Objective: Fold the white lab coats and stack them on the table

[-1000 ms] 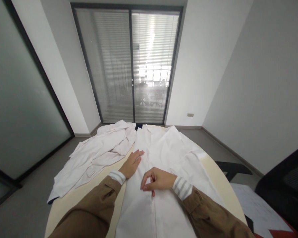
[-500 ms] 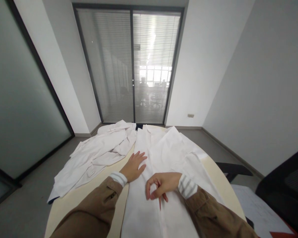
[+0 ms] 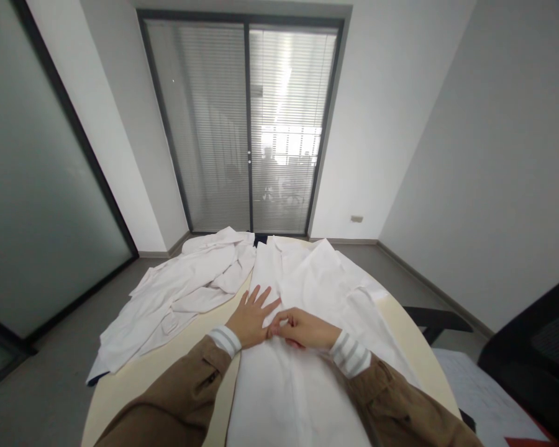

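A long white garment (image 3: 279, 397), perhaps a coat, is spread over the table in front of me. My left hand (image 3: 251, 320) lies on its left part, palm down with the fingers spread. Close against the left thumb is my right hand (image 3: 302, 328), its thumb and forefinger pinched together above the cloth. Whatever those fingers hold, if anything, is too small or hidden to make out. The right hand's other fingers curl underneath, mostly out of sight.
A second white garment (image 3: 181, 298) lies crumpled on the left of the round, pale table (image 3: 440, 379). Something dark (image 3: 260, 239) shows at the far edge. To the right are a black chair (image 3: 535, 347) and white papers (image 3: 479, 385). Glass doors with blinds (image 3: 249, 124) stand beyond.
My right hand has moved up and left to the left thumb, its fingers closing into a pinch. The thin red thing below it is now out of sight. My left fingers have spread wider.
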### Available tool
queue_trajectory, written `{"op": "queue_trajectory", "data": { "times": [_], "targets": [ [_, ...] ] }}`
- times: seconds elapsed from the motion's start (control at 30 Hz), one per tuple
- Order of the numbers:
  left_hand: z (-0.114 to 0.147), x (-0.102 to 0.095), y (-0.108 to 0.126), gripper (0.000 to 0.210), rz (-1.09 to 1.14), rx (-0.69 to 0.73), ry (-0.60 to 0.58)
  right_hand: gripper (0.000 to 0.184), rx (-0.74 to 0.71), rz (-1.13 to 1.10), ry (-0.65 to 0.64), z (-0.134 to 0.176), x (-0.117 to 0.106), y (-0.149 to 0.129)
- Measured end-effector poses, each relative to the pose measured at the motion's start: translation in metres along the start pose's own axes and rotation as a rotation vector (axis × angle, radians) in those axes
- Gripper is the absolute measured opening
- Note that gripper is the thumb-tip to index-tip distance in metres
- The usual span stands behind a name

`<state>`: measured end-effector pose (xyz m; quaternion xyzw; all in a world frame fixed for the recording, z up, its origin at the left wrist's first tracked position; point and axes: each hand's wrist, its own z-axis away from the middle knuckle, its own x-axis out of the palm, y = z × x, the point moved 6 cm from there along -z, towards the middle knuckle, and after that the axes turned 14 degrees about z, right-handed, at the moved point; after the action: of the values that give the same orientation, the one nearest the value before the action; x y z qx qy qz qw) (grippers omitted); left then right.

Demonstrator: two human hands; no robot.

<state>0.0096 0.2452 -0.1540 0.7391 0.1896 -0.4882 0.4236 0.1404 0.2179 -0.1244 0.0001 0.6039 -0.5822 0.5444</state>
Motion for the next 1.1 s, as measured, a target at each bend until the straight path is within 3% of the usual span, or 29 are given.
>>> {"op": "queue_trajectory", "data": {
  "times": [0.07,0.1,0.17,0.37,0.53,0.9,1.1],
  "targets": [
    [0.000,-0.002,0.003,0.064,-0.015,0.002,0.012,0.021,0.086,0.192,0.400,-0.003,-0.017,0.013],
    [0.000,-0.004,0.005,0.064,-0.027,0.006,0.018,0.020,0.127,0.286,0.513,-0.003,-0.020,0.017],
    [0.001,-0.004,0.009,0.062,-0.062,0.005,0.023,0.022,0.174,0.422,0.589,-0.003,-0.018,0.023],
    [0.008,0.011,0.020,0.055,-0.166,-0.114,0.075,0.031,0.157,0.530,0.591,-0.004,-0.013,0.026],
    [0.014,0.025,0.031,0.063,-0.164,-0.129,0.120,0.035,0.121,0.516,0.627,-0.004,-0.014,0.025],
    [0.016,0.020,0.036,0.072,-0.117,-0.080,0.111,0.037,0.091,0.451,0.640,-0.007,-0.013,0.028],
    [0.018,0.017,0.037,0.076,-0.093,-0.070,0.108,0.059,0.241,0.265,0.503,-0.032,-0.034,0.044]
  ]
}}
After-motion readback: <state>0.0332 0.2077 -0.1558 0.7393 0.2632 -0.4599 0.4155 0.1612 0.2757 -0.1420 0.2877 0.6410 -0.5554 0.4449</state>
